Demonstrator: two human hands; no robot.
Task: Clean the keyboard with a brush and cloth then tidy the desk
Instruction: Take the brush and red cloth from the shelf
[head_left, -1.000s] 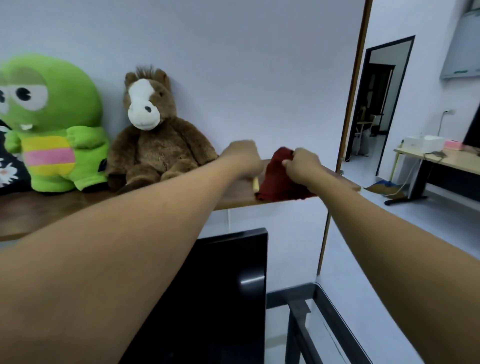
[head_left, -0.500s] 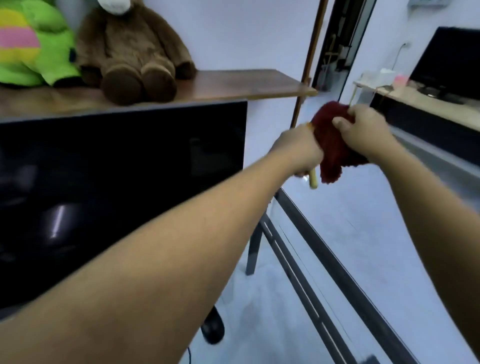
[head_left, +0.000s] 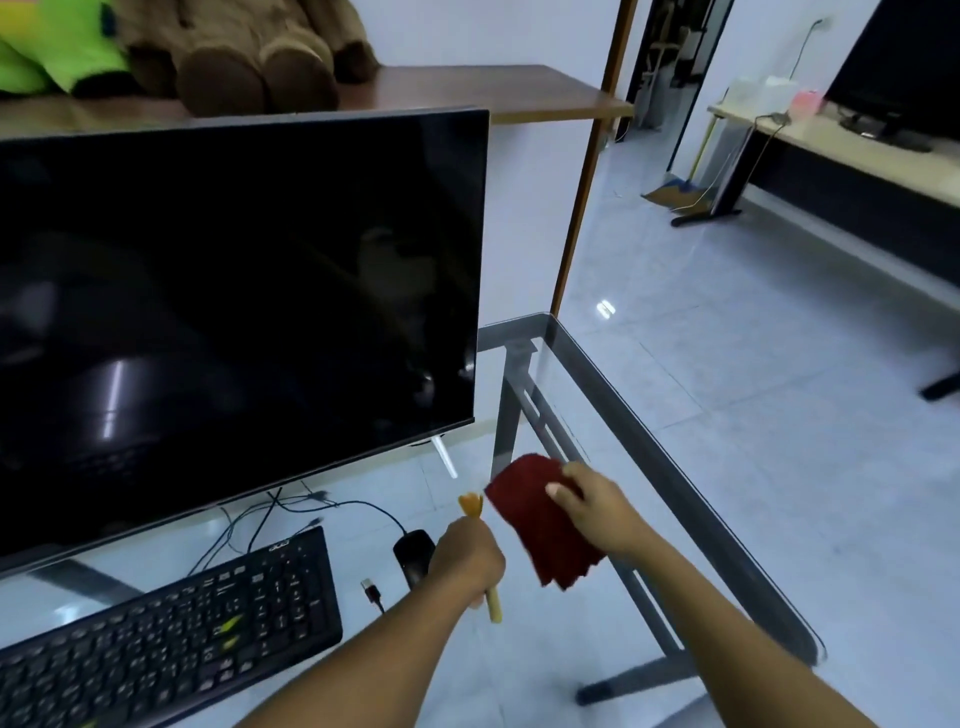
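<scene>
Keyboard (head_left: 171, 629): black, lay on the glass desk (head_left: 613, 395) at the near left, angled, just below the monitor.
Brush (head_left: 480, 551): yellow, upright in the left hand; bristles stuck out above the fist, handle end showed below it.
Left hand (head_left: 467, 564): clenched round the brush, held over the desk right of the keyboard, above the mouse.
Cloth (head_left: 540, 525): dark red, hung from the right hand, just right of the brush.
Right hand (head_left: 592, 506): pinched the cloth's upper edge, thumb on top.
Mouse (head_left: 413, 553): black, between keyboard and left hand, partly hidden by it.
USB plug (head_left: 370, 590): loose on the glass, near the mouse.
Monitor (head_left: 234, 312): large, dark, stood at the far left of the desk.
Shelf (head_left: 519, 93): wooden, above the monitor; brown plush (head_left: 260, 47) and green plush (head_left: 57, 47) sat on it.
</scene>
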